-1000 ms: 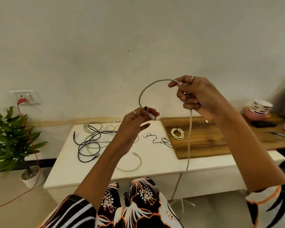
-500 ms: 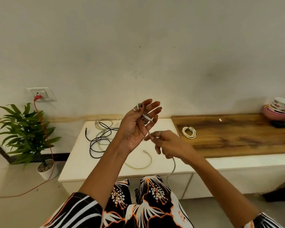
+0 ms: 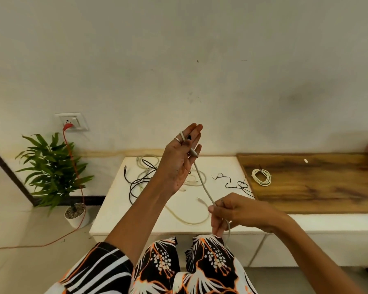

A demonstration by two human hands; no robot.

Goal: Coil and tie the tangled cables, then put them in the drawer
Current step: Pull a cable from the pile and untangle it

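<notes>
Upper left of the frame: wall socket [image 3: 71,121] with a red plug, orange cord [image 3: 77,177] dropping past the potted plant [image 3: 53,172] to the floor, not part of the job as far as I can judge. Centre-left on the white desk [image 3: 115,209]: the tangled cables [image 3: 145,177], black and pale ones overlapping in loose loops, untied, so most of the work looks undone. Left hand [image 3: 182,158] is raised at frame centre, palm toward camera, fingers mostly straight and upright; the plug end of the grey cable [image 3: 204,187] is wedged between the fingers near the tips, with a turn of cable at the ring finger. Reads as the hand serving as a former to wind on. Cable runs down-right in a fairly taut line to the right hand [image 3: 234,211], lower centre, which pinches it between thumb and fingers; the slack hangs below toward the lap. Probably feeding and tensioning for the next wrap. Cable: thin, round, light grey, flexible, slightly kinked. Cream cable [image 3: 189,221] lies in an open curve on the desk beneath the hands. Black twist ties [image 3: 234,183] sit just right of centre, handy for tying. Right: one coiled white cable [image 3: 261,177], already tied, on the wooden top [image 3: 317,187]. Drawer not identifiable here.
</notes>
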